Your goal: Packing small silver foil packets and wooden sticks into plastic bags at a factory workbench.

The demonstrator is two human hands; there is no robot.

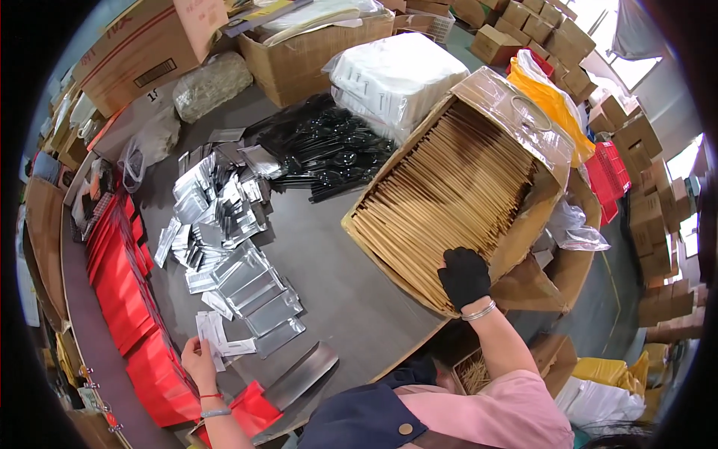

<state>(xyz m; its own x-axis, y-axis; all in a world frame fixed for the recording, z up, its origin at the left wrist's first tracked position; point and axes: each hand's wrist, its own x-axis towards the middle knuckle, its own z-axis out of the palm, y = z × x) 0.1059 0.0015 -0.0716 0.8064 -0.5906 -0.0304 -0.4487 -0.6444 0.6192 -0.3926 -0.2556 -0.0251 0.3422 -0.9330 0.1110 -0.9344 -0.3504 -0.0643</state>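
My right hand (464, 275), in a black glove, reaches into a large cardboard box (523, 247) tipped on its side and full of thin wooden sticks (449, 194); its fingers close on the near ends of some sticks. My bare left hand (197, 359) holds a small white paper packet (212, 333) at the table's near left. Silver foil pouches (254, 288) lie fanned out just right of that hand, beside a row of red pouches (127, 299).
A heap of black plastic cutlery (321, 150) and a white wrapped bundle (396, 78) lie behind the stick box. Open cartons (299, 60) stand at the table's far side. Stacked boxes (643, 187), red crates (606, 179) and a yellow bag (553, 105) fill the right.
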